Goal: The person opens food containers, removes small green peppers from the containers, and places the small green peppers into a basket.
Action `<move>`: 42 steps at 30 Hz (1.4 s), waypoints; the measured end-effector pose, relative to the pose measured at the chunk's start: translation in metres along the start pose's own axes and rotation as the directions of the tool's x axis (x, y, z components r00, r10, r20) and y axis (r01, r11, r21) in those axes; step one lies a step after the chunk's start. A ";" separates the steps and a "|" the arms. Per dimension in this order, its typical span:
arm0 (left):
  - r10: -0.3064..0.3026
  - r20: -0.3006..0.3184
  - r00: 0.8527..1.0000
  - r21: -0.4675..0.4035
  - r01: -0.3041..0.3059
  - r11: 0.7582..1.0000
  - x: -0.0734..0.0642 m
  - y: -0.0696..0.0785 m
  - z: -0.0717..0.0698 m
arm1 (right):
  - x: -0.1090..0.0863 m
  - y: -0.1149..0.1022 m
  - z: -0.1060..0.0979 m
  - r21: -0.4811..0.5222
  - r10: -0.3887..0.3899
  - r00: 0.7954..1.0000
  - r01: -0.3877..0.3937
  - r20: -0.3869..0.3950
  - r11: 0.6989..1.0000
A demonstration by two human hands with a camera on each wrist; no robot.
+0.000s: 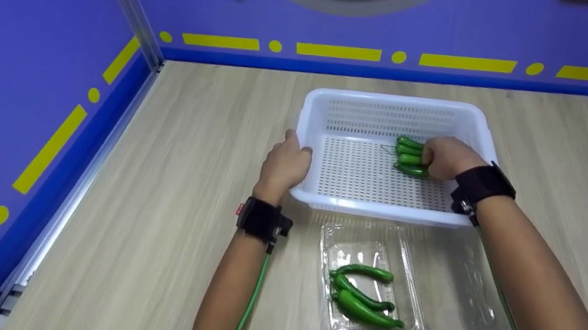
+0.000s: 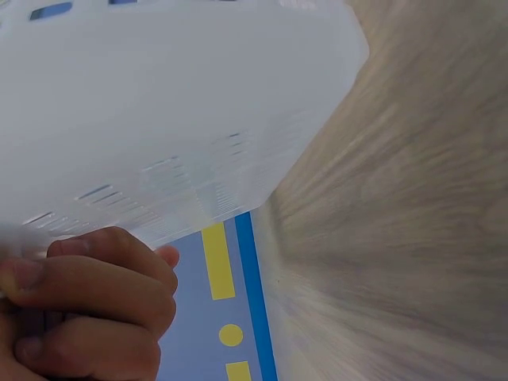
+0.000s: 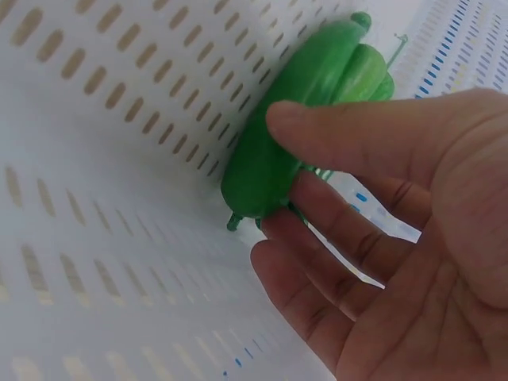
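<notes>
A white perforated plastic basket (image 1: pixel 382 210) stands toward the back of the table. My left hand (image 1: pixel 286 165) grips its left rim; in the left wrist view the curled fingers (image 2: pixel 111 294) show right at the basket's wall. Inside the basket, my right hand (image 1: pixel 450 158) is at several long green peppers (image 1: pixel 410 150) lying side by side at the right. In the right wrist view the thumb lies across the nearest green pepper (image 3: pixel 270 155), with the fingertips around its lower end. The other peppers there are partly hidden behind it.
In front of the basket lies an unfolded clear plastic clamshell box (image 1: pixel 355 247), with 3 green peppers (image 1: pixel 362 308) in its left half. Its clear lid (image 1: pixel 453 287) lies flat on the right, under the right forearm. Blue panels (image 1: pixel 352 31) bound the wooden table (image 1: pixel 179 170).
</notes>
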State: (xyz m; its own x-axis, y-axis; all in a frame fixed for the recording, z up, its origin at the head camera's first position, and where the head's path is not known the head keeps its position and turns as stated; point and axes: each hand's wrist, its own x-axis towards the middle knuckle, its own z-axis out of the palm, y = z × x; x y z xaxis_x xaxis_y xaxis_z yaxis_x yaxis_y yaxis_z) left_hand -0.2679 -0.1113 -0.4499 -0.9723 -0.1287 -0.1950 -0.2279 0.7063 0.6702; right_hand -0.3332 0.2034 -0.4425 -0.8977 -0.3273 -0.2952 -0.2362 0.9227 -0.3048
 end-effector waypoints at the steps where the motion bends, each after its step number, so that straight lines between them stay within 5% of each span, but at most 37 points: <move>1: -0.003 0.001 1.000 -0.001 0.003 1.000 0.000 0.000 0.000 | 0.000 0.001 0.000 -0.002 -0.007 1.000 0.007 -0.004 1.000; 21: 0.015 -0.005 1.000 -0.011 -0.015 1.000 0.000 0.000 0.000 | -0.016 0.007 -0.019 0.184 -0.080 0.990 0.101 -0.114 0.978; 42: -0.009 -0.014 1.000 0.013 0.009 1.000 0.001 0.000 0.001 | -0.042 -0.001 -0.030 0.300 -0.083 0.926 0.202 -0.368 0.932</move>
State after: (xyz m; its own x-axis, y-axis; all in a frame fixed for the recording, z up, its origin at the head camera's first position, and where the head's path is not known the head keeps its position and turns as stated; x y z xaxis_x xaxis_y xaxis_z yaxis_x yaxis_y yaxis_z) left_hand -0.2690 -0.1105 -0.4508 -0.9708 -0.1449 -0.1913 -0.2364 0.7143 0.6587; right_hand -0.3066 0.2219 -0.4024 -0.9488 -0.3042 0.0853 -0.2902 0.7326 -0.6157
